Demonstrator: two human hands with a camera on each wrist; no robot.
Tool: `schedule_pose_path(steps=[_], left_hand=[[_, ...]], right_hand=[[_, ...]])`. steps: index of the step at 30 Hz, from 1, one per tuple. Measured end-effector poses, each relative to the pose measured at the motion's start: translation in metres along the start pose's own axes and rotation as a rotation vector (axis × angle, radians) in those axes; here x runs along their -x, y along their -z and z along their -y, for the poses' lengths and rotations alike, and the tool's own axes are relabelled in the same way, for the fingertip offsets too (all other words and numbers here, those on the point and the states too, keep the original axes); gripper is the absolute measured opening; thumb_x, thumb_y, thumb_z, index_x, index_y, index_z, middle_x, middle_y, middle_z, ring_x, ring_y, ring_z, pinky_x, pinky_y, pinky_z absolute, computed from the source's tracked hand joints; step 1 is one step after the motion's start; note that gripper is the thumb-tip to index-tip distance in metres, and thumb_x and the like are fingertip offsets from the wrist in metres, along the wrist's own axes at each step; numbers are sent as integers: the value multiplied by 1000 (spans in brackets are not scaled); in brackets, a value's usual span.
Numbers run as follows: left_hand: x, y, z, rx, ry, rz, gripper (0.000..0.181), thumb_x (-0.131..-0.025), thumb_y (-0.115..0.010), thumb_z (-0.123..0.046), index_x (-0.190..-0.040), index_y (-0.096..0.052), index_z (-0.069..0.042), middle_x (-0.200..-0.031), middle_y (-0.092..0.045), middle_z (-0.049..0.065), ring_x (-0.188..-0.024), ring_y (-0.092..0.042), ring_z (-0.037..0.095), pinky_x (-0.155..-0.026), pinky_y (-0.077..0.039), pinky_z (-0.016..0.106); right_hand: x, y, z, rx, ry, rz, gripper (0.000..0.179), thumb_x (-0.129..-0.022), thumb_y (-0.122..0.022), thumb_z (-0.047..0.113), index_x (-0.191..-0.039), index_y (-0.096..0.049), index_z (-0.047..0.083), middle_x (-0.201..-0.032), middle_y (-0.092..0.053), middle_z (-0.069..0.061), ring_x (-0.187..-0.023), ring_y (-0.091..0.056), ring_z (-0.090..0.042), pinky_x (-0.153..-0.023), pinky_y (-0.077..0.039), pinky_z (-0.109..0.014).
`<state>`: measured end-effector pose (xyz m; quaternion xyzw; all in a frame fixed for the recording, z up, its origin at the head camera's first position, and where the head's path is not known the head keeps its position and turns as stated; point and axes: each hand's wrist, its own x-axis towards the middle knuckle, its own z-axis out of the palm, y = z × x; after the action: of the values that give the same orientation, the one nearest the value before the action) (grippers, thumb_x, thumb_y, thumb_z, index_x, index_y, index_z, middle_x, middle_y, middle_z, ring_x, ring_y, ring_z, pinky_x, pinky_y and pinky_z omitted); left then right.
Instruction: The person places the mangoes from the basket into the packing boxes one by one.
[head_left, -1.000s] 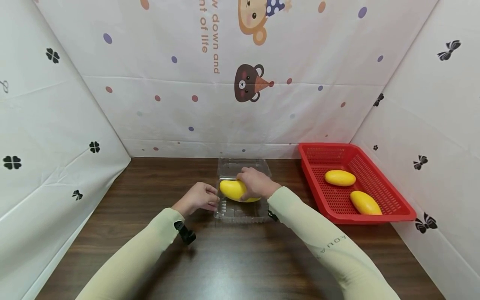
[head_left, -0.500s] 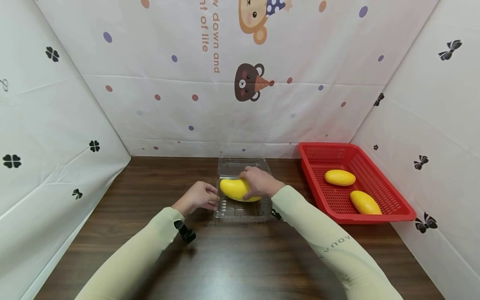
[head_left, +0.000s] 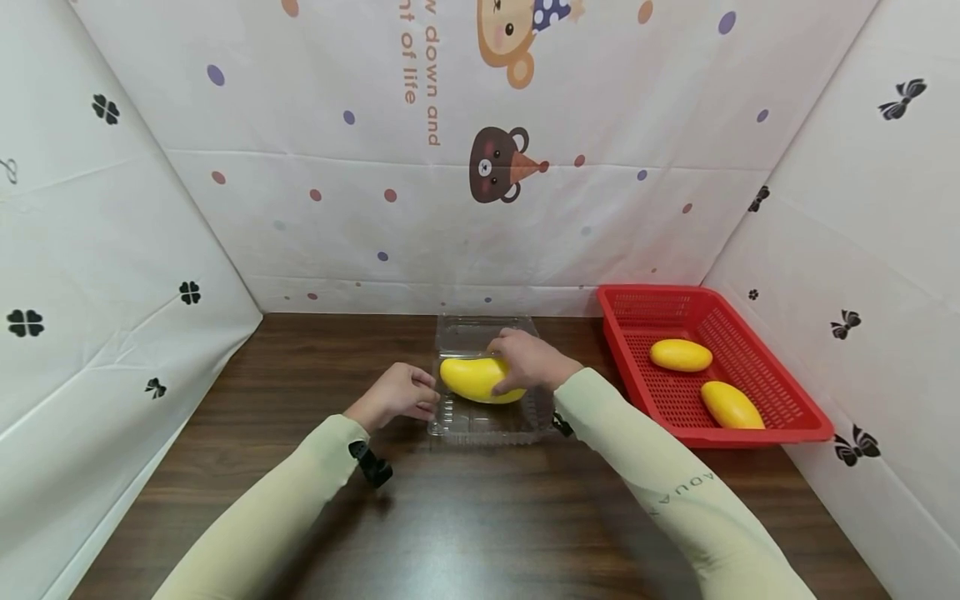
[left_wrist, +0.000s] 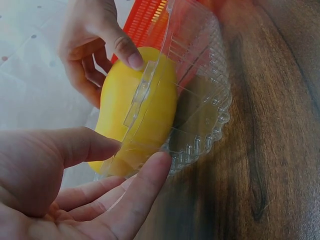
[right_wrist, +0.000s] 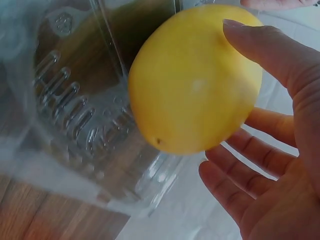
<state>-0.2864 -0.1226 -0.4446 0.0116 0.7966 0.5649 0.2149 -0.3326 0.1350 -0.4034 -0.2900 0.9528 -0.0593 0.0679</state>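
Note:
A yellow mango (head_left: 472,379) lies lengthwise across a clear plastic clamshell box (head_left: 487,425), overlapping its rim in the left wrist view. My right hand (head_left: 528,362) spans the mango's right end, thumb on the near side and fingers round the far side. In the right wrist view the thumb (right_wrist: 270,47) lies on the yellow skin, with the fingers loosely curved and partly behind the fruit. At the box's left side, my left hand (head_left: 401,392) pinches the rim between thumb (left_wrist: 95,145) and fingers (left_wrist: 142,190).
A red plastic basket (head_left: 795,429) stands on the right with two more mangoes, one at the back (head_left: 680,356) and one nearer (head_left: 732,406). Behind the box rises its raised clear lid (head_left: 480,333). Patterned white sheets (head_left: 360,225) enclose the dark wooden table (head_left: 450,517).
My right hand has slid slightly to the right along the mango, uncovering more of it. The mango has barely shifted, and my left hand stays in place.

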Motion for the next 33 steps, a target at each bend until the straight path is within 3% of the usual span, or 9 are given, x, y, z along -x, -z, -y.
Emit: schedule_pose_path(steps=[8, 17, 24, 30, 33], left_hand=[[1, 0, 0, 3, 5, -2, 39, -94, -69, 2, -130, -58, 13, -113, -72, 28, -79, -74, 23, -85, -64, 47], [1, 0, 0, -1, 12, 0, 39, -94, -69, 2, -130, -58, 13, -111, -72, 26, -79, -75, 24, -85, -64, 47], [-1, 2, 0, -4, 7, 7, 38, -95, -68, 2, -130, -58, 13, -113, -72, 28, -80, -75, 24, -86, -64, 47], [-1, 2, 1, -4, 10, 2, 38, -95, -68, 2, -130, -59, 12, -112, -72, 27, -80, -75, 23, -86, -64, 47], [-1, 1, 1, -7, 16, -8, 37, -94, -69, 2, -129, -60, 11, -111, -73, 26, -80, -75, 23, -86, -64, 47]], right_hand=[[8, 5, -8, -83, -50, -6, 71, -79, -88, 40, -138, -63, 8, -131, -62, -8, -108, -58, -22, -103, -57, -39], [13, 17, -24, -127, -74, -9, 74, -80, -88, 40, -141, -60, 7, -146, -57, -13, -134, -53, -31, -114, -49, -48], [21, 26, -36, -134, -70, -58, 69, -82, -87, 36, -140, -61, 9, -143, -59, -11, -128, -57, -29, -108, -54, -48], [30, 35, -47, -152, -74, -115, 64, -81, -88, 33, -136, -64, 13, -130, -65, -7, -111, -61, -26, -94, -61, -43], [34, 40, -53, -147, -67, -140, 64, -81, -88, 33, -136, -64, 12, -130, -66, -7, -112, -62, -27, -96, -61, -44]])
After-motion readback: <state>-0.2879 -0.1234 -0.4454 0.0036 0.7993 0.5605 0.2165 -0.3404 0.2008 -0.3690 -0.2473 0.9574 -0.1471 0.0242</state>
